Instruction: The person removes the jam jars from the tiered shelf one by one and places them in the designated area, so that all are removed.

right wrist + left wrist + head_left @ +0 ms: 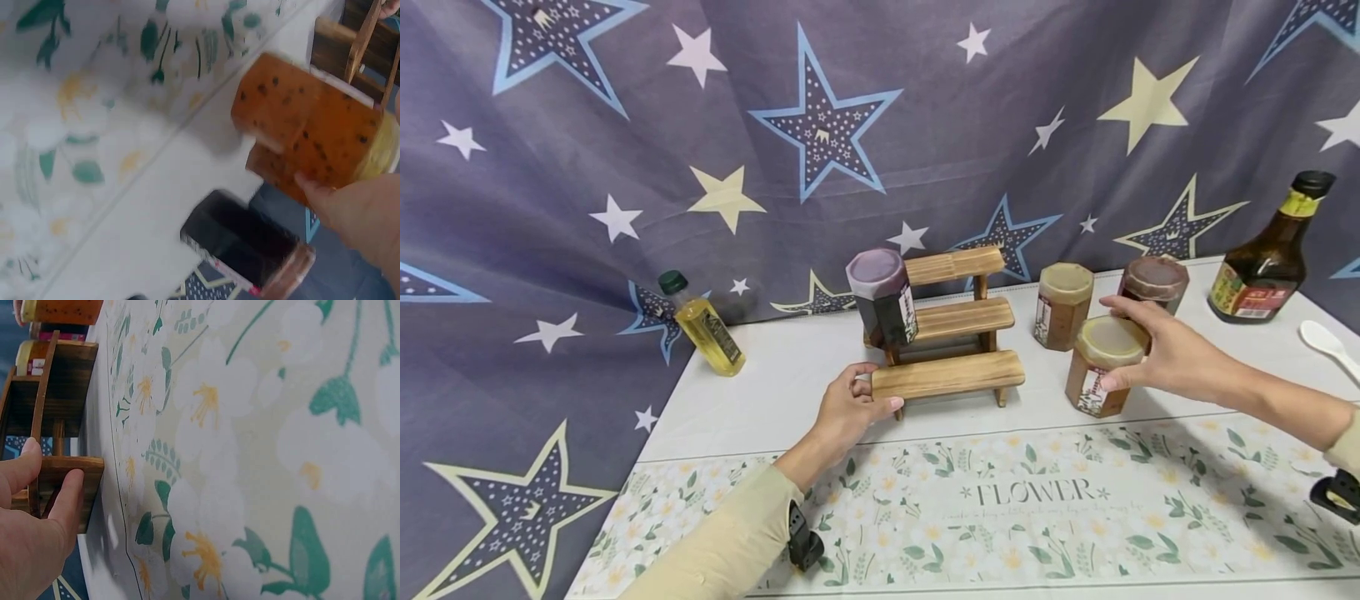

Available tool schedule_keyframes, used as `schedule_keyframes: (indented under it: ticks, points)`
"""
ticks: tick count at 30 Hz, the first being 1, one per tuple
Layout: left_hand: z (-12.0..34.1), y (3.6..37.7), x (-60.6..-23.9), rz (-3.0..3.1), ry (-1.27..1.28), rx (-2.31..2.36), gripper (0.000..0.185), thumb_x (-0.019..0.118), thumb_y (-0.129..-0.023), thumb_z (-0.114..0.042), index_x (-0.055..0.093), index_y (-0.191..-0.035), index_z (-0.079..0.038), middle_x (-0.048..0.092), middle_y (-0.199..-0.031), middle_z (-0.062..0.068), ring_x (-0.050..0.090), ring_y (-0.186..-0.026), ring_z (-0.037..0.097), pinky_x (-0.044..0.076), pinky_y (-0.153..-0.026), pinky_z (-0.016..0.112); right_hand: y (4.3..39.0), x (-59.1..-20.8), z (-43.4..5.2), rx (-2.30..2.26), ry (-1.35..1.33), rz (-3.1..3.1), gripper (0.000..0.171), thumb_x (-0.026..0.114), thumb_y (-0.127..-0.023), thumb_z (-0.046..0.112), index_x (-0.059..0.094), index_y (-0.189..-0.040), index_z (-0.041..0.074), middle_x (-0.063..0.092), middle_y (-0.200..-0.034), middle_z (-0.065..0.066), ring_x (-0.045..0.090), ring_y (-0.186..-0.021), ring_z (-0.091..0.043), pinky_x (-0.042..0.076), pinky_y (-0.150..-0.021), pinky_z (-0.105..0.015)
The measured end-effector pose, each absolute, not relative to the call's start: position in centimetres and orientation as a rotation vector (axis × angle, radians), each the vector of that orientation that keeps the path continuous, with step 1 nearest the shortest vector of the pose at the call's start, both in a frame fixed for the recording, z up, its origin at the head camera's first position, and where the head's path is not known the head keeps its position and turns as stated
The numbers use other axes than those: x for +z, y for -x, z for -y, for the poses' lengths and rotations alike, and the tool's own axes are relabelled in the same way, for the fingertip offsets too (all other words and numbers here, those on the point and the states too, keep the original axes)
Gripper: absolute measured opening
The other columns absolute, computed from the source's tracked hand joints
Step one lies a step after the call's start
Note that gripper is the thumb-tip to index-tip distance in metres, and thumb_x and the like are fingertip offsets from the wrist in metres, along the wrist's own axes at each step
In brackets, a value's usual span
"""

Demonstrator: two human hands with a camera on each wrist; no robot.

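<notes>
My left hand (pixel 842 408) holds the left end of the lowest step of a small three-tier wooden stand (pixel 955 377). In the left wrist view, thumb and fingers lie on either side of that board's end. A dark jar with a purple lid (pixel 880 304) stands at the stand's left side, on an upper tier. To the stand's right, my right hand (pixel 1183 354) grips an amber jar with a yellow lid (pixel 1093 385), thumb at the near side and fingers at the far side. Dark specks show through this jar (pixel 300 106) in the right wrist view.
Behind the gripped jar stand another amber jar (pixel 1063 308) and a dark jar with a brownish lid (pixel 1153 279). A dark sauce bottle (pixel 1262 267) and white spoon (pixel 1330 346) are at far right. An oil bottle (pixel 709 329) is at left. A starry curtain (pixel 925 108) hangs behind.
</notes>
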State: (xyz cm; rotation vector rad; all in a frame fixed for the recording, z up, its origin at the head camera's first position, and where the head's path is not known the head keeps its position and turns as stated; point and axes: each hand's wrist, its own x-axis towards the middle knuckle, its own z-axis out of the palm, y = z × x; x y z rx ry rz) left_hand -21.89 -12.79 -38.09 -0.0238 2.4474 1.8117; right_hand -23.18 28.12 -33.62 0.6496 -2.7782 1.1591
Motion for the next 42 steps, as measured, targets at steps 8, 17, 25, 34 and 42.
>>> schedule_keyframes:
  ticks: [8,17,25,34,42]
  points:
    - [12.8,21.9,-38.1,-2.445,0.029,1.798,0.064,0.079,-0.080,-0.008,0.046,-0.135,-0.009,0.052,-0.085,0.005,0.044,-0.063,0.013,0.041,-0.059,0.028,23.7,-31.6,-28.0,1.078,-0.746,2.625,0.102,0.091,-0.061,0.011,0.035,-0.146,-0.001,0.041,-0.129,-0.026,0.049,-0.115,-0.034,0.028,-0.085,0.001]
    - [12.7,21.9,-38.1,-2.443,0.026,1.795,0.064,0.079,-0.081,-0.009,0.046,-0.136,-0.008,0.054,-0.088,0.006,0.046,-0.065,0.014,0.042,-0.061,0.030,23.9,-28.7,-24.2,1.136,-0.779,2.627,0.095,0.089,-0.066,0.010,0.038,-0.145,0.005,0.044,-0.132,-0.017,0.045,-0.121,-0.035,0.037,-0.096,-0.040]
    - [12.8,22.0,-38.0,-2.464,0.033,1.785,0.063,0.079,-0.080,-0.009,0.047,-0.134,-0.009,0.052,-0.087,0.006,0.043,-0.063,0.014,0.040,-0.058,0.027,24.6,-26.6,-20.4,1.280,-0.811,2.674,0.091,0.086,-0.073,0.017,0.036,-0.148,0.011,0.043,-0.139,-0.014,0.042,-0.128,-0.032,0.038,-0.101,-0.051]
    - [12.8,22.0,-38.0,-2.444,0.033,1.802,0.063,0.079,-0.080,-0.008,0.047,-0.134,-0.009,0.051,-0.085,0.005,0.044,-0.062,0.013,0.041,-0.058,0.028,26.8,-24.8,-15.4,1.390,-0.906,2.660,0.088,0.084,-0.077,0.022,0.034,-0.148,0.011,0.044,-0.142,-0.016,0.042,-0.130,-0.030,0.037,-0.104,-0.046]
    - [12.9,22.0,-38.1,-2.447,0.025,1.799,0.063,0.079,-0.080,-0.008,0.047,-0.135,-0.007,0.050,-0.087,0.005,0.044,-0.064,0.013,0.043,-0.061,0.030,28.4,-23.8,-10.7,1.513,-0.975,2.629,0.092,0.085,-0.075,0.019,0.032,-0.149,0.011,0.043,-0.142,-0.014,0.042,-0.130,-0.027,0.040,-0.102,-0.044]
